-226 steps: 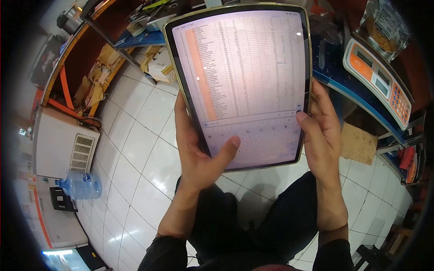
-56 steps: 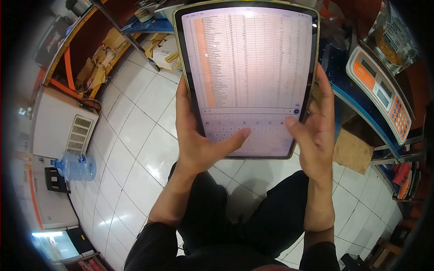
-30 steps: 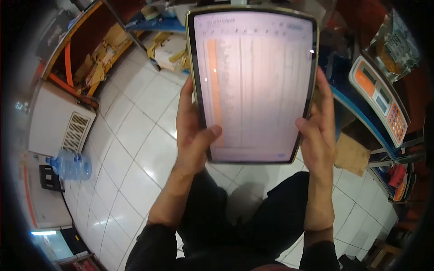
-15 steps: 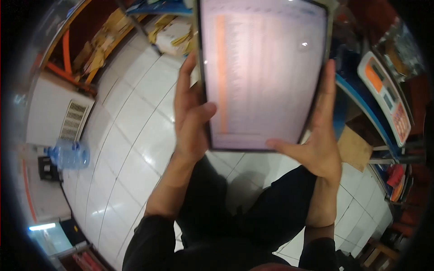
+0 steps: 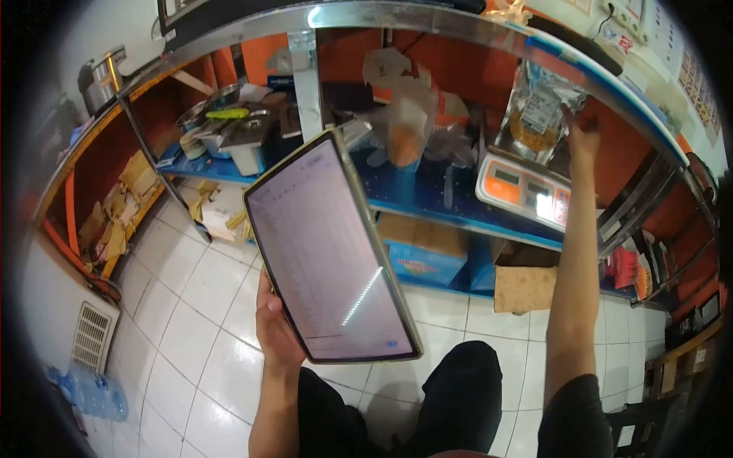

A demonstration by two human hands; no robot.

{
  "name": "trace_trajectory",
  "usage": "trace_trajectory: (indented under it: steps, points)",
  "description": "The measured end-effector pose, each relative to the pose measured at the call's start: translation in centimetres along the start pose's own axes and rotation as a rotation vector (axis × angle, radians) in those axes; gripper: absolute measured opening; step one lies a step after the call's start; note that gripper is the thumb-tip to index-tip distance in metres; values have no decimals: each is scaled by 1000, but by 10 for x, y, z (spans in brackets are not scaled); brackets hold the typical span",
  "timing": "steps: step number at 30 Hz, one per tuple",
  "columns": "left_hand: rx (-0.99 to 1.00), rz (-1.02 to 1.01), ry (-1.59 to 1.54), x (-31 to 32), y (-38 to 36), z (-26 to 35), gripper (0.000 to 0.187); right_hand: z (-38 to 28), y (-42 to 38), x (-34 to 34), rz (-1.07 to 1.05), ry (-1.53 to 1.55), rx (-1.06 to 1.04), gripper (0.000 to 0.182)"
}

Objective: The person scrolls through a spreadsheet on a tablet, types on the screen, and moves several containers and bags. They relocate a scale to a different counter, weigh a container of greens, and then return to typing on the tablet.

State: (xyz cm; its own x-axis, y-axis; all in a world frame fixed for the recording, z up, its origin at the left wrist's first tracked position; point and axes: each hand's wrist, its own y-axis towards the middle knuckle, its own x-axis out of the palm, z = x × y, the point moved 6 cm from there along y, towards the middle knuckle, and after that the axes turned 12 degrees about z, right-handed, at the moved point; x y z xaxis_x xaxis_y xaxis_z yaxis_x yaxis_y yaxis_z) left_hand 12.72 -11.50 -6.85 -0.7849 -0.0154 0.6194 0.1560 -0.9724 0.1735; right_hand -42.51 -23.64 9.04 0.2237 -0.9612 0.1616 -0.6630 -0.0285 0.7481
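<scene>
A tablet (image 5: 324, 252) in a pale case, its screen lit with faint lines of text, is held tilted by my left hand (image 5: 276, 324). That hand grips the lower left edge, thumb at the side and the other fingers hidden behind. My right hand (image 5: 584, 145) is stretched out to the shelf, fingers apart, the tips right at the edge of a silvery clear bag (image 5: 537, 122). Brown-orange food and a white label show in the bag. It rests on the platform of a white and orange digital scale (image 5: 523, 191), whose displays face me.
A blue shelf (image 5: 420, 206) holds a clear plastic bag with orange contents (image 5: 405, 141) and metal containers (image 5: 248, 149). Below are a blue carton (image 5: 424, 256) and a cardboard flap (image 5: 525, 288). A metal-edged counter (image 5: 412, 14) runs above. A water jug (image 5: 92, 393) lies on the left.
My right hand has let go of the tablet and reached forward to the bag on the scale. The tablet, now in my left hand alone, has shifted left and tilted. The view has risen to the shelves.
</scene>
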Motion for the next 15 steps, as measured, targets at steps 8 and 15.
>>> trace_trajectory:
  steps: [8, 15]
  points:
    - [-3, 89, -139, -1, 2, 10, 70, -30, -21, 41, -335, 17, 22, 41]
    - [-5, 66, -138, -12, 0, 11, 71, -80, -88, 69, -163, -16, -152, 28]
